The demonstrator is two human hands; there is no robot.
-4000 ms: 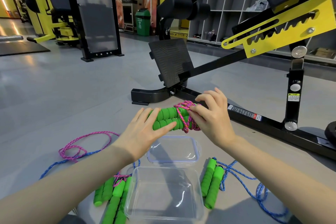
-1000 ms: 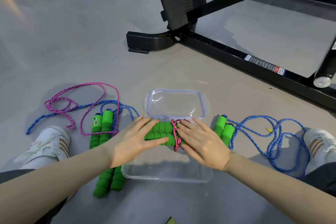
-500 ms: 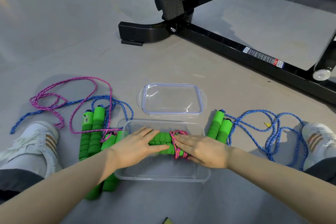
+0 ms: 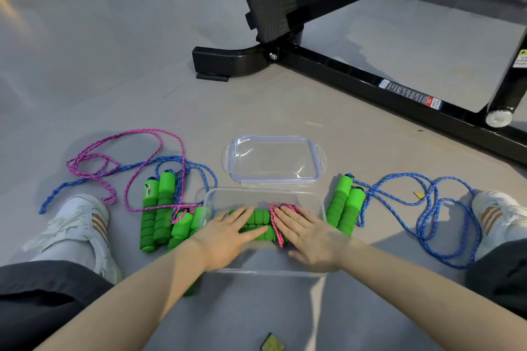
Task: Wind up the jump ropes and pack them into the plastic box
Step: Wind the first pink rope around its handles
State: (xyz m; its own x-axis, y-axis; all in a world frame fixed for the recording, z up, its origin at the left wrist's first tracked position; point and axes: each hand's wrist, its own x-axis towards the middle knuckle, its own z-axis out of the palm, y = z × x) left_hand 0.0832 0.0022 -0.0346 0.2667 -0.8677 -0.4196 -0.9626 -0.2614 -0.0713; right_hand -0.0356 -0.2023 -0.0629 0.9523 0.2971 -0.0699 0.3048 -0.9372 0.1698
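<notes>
While both of your hands lie flat inside the clear rectangular plastic box (image 4: pixel 262 191), neither grips anything. Your left hand (image 4: pixel 228 236) and right hand (image 4: pixel 309 236) press down with straight fingers on the wound jump rope bundle (image 4: pixel 258 221), two green ribbed foam handles bound with pink braided cord. The bundle rests on the box floor, its long axis running left to right across your body. Your right hand covers the end with the pink windings.

Just outside the box's right wall, nearest your right hand, a second pair of green foam handles (image 4: pixel 339 202) lies side by side. Their long axis points away from you, leaning slightly right. Their loose blue braided cord (image 4: pixel 421 225) spreads further right, apart from everything else.

Beside the left wall lie two more pairs of green handles, one pair (image 4: pixel 182 225) against the box and another (image 4: pixel 156 202) just beyond it. Their loose pink cord (image 4: pixel 122 134) and blue cord (image 4: pixel 85 177) cross over each other.

Beyond the box, the transparent snap-lock lid (image 4: pixel 273 161) lies flat.

The right-side rope looks the easier next pick. Once wound, its handles would need turning crosswise to lie alongside the bundle.
</notes>
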